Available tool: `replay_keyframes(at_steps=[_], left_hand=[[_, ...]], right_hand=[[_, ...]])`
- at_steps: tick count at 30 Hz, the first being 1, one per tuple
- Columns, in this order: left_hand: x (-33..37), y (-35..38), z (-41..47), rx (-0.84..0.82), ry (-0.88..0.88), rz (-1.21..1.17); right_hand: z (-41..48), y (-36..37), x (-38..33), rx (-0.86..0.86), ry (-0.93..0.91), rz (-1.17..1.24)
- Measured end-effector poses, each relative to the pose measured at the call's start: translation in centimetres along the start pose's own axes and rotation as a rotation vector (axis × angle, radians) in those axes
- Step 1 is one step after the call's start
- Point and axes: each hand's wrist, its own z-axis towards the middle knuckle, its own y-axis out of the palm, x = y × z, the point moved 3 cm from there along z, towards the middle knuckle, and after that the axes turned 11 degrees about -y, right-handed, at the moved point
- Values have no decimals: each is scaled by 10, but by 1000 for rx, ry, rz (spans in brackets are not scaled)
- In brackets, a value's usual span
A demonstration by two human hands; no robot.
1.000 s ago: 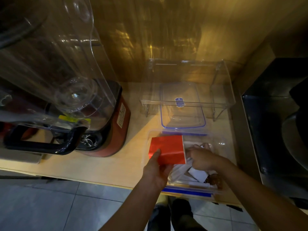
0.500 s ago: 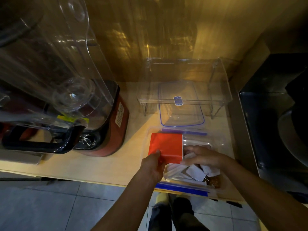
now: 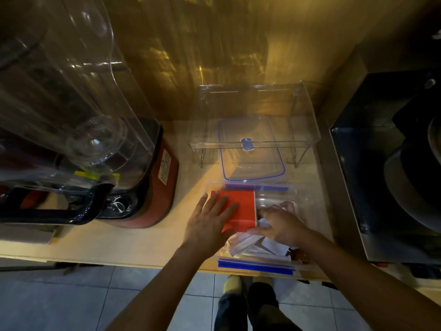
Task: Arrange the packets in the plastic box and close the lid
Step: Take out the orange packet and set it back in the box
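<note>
From the head camera, your left hand (image 3: pixel 211 219) lies flat on the red packet (image 3: pixel 241 207), fingers spread and pressing it into the left part of the plastic box (image 3: pixel 307 204). Your right hand (image 3: pixel 280 223) is curled over the white packets (image 3: pixel 253 242) heaped in the box's near middle; its fingers seem closed on some of them, but their tips are hidden, so I can't tell how firm the hold is. The lid (image 3: pixel 251 151) lies on the counter (image 3: pixel 124 240) just behind the box, under a clear stand (image 3: pixel 307 120), well clear of the blender (image 3: pixel 152 173). Keep the red packet pinned flat against the left wall while you sweep the white ones level beside it. Nothing should ride above the rim, or the lid likely won't seat.
</note>
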Motion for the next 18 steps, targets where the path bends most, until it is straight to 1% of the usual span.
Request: replay_keyframes(at_steps=[3, 8, 11, 15, 18], left_hand=[[-7, 14, 3, -9, 19, 64], [-7, 20, 4, 10, -79, 66], [-7, 19, 5, 32, -104, 46], [-6, 17, 5, 53, -127, 2], [-7, 17, 3, 78, -143, -38]], right_hand=[[1, 2, 0, 2, -2, -55], [8, 2, -5, -6, -12, -152], [13, -2, -7, 3, -27, -150], [16, -2, -10, -11, -82, -265], [17, -2, -13, -57, -89, -324]])
